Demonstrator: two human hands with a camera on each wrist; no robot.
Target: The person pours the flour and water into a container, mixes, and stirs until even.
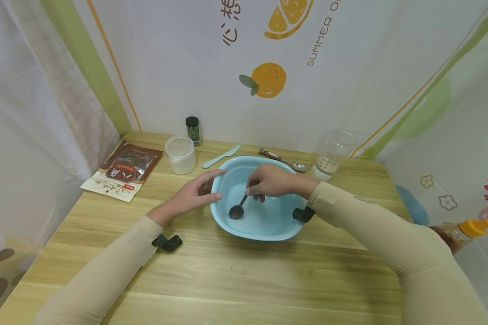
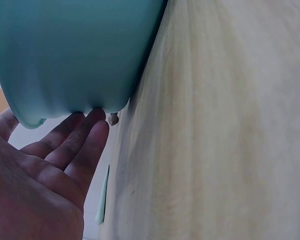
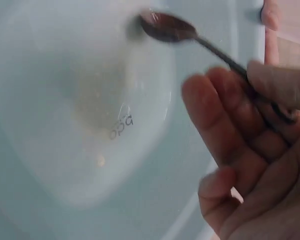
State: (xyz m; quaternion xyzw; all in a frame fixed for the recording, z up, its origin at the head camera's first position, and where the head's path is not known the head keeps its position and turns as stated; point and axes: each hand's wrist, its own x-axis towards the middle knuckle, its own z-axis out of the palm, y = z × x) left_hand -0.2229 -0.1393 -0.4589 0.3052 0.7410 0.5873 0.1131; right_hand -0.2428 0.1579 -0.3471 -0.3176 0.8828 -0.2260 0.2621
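A light blue plastic basin (image 1: 264, 234) stands on the wooden table. My left hand (image 1: 192, 193) holds its left side, thumb at the rim; in the left wrist view the fingers (image 2: 85, 150) touch the outer wall from below the lip. Over the basin, my right hand (image 1: 270, 179) pinches the thin handle of a dark brown spoon (image 1: 236, 212). The spoon's bowl is low inside the basin, towards the left. In the right wrist view the spoon (image 3: 167, 27) hangs over a faint yellowish patch and dark marks on the basin floor; whether it touches the floor I cannot tell.
Behind the basin lie a pale green knife (image 1: 221, 156) and a silver spoon with a brown handle (image 1: 282, 161). A lidded jar of white powder (image 1: 180, 155), small black-capped bottle (image 1: 193, 131) and brown packet (image 1: 124, 171) stand left; a glass (image 1: 331, 158) and yellow-capped bottle (image 1: 457, 234) are right.
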